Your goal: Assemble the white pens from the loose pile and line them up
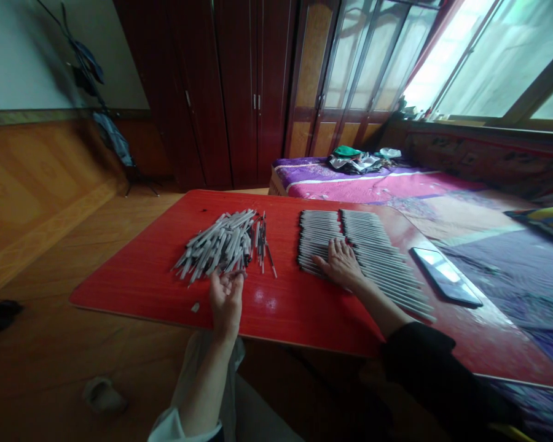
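Table: a red table with a bed beyond it at 1 o'clock
Loose pens: a heap at 11 o'clock on the table
Aligned pens: side-by-side rows at 1 o'clock
Phone: a phone at 3 o'clock from the rows
Left hand: palm up at 12 o'clock below the heap; left fingers half curled, any grip hidden
Right hand: palm down on the rows; right fingers spread flat, holding nothing
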`<state>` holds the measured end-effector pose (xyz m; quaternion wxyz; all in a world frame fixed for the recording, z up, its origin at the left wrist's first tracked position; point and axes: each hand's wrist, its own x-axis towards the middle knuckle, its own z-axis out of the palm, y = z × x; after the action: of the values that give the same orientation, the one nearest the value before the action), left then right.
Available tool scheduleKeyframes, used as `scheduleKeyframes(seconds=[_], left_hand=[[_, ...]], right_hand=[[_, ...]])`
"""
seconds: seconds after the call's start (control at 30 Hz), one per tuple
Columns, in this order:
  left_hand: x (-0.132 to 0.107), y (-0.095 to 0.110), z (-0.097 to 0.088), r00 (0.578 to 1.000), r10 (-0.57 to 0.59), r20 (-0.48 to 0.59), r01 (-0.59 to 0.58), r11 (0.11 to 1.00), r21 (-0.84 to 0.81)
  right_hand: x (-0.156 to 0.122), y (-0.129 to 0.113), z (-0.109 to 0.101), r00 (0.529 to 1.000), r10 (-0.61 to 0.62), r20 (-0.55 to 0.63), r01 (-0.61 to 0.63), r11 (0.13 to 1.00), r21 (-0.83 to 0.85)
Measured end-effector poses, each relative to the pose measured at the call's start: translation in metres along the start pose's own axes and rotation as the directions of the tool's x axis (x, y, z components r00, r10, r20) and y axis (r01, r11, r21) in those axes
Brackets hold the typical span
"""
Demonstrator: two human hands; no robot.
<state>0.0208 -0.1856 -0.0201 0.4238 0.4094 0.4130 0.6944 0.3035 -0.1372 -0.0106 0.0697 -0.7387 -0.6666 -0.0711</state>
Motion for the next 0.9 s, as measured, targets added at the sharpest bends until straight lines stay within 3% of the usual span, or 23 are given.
scheduleKeyframes(seconds=[0.2, 0.43, 0.63, 0.9], left_hand=[[0.001, -0.002, 0.0, 1.0, 0.004, 0.014, -0.004, 1.0, 0.026], [0.0, -0.001, 0.0, 1.0, -0.003, 0.021, 0.003, 0.999, 0.045], [0.001, -0.002, 0.0, 1.0, 0.004, 0.018, -0.004, 1.0, 0.029], [0.0, 0.0, 0.0, 1.0, -0.007, 0.016, 0.007, 0.999, 0.031]], right_hand=[[0.007, -0.003, 0.009, 0.993, 0.042, 0.113, -0.038, 0.998, -0.04], [0.007, -0.002, 0.008, 0.993, 0.024, 0.114, -0.019, 0.999, -0.045], [0.015, -0.005, 0.006, 0.999, 0.012, 0.037, -0.01, 0.999, -0.053], [0.023, -0.009, 0.008, 0.989, 0.015, 0.15, -0.014, 1.0, -0.006]])
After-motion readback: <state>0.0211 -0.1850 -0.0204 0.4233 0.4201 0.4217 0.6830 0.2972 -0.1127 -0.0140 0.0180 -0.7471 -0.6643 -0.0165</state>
